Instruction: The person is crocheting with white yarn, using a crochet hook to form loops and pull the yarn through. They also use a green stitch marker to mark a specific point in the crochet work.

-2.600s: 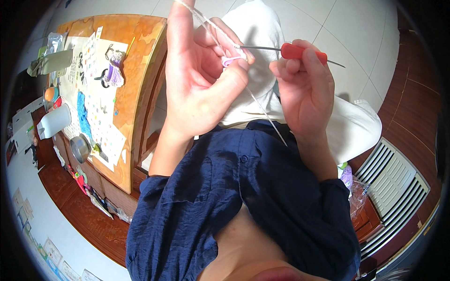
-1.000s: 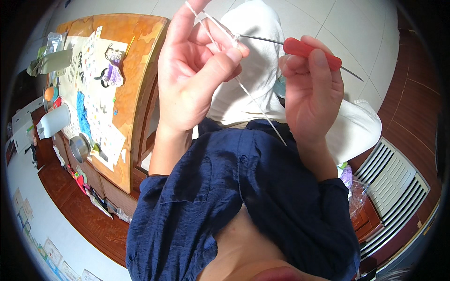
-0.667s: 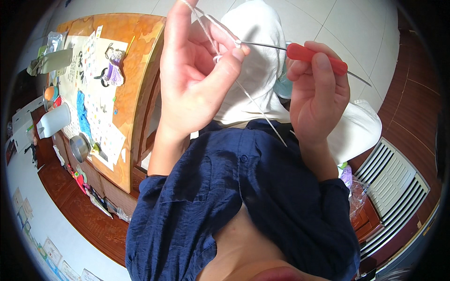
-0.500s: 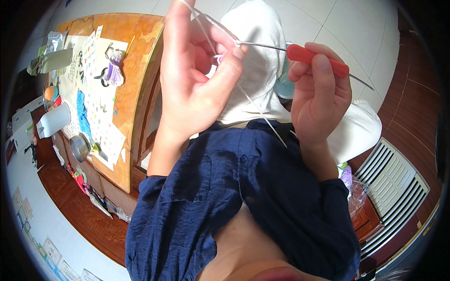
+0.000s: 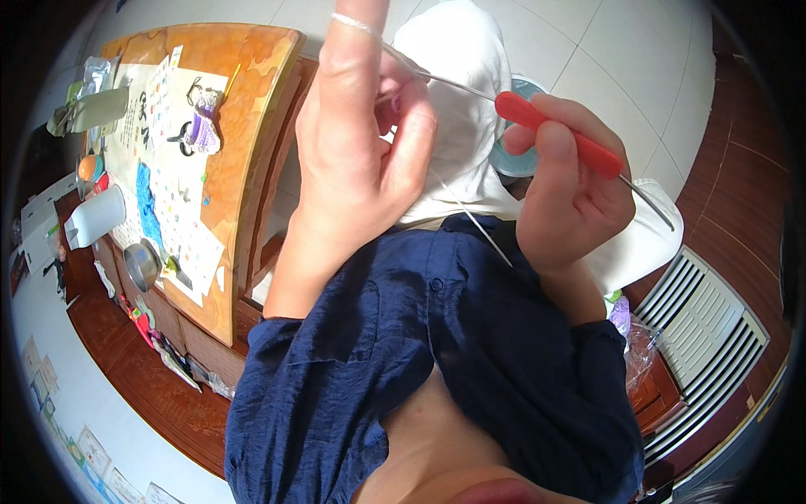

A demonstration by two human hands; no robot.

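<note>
My left hand point(image 5: 361, 143) is raised at the upper middle, with white yarn point(image 5: 355, 23) looped over its index finger and pinched among its curled fingers, where a small pink piece point(image 5: 392, 107) is partly hidden. My right hand point(image 5: 575, 193) grips the red handle point(image 5: 558, 134) of a metal crochet hook. The hook's shaft reaches leftward to the left hand's fingertips; its tip is too small to make out. The yarn's strand hangs down over my navy shirt point(image 5: 336, 353).
A wooden table point(image 5: 264, 63) at left carries papers, a purple crocheted piece point(image 5: 203, 126) with black scissors, blue crochet point(image 5: 147, 197), a metal bowl point(image 5: 143, 265) and a white container point(image 5: 94, 217). Behind my white-trousered leg point(image 5: 445, 38) sits a pale bucket point(image 5: 520, 160). A slatted white panel point(image 5: 705, 328) is at right.
My left hand has turned, its index finger now upright in front and hiding more of the work. My right hand and the hook handle have moved lower, tilting the hook more steeply.
</note>
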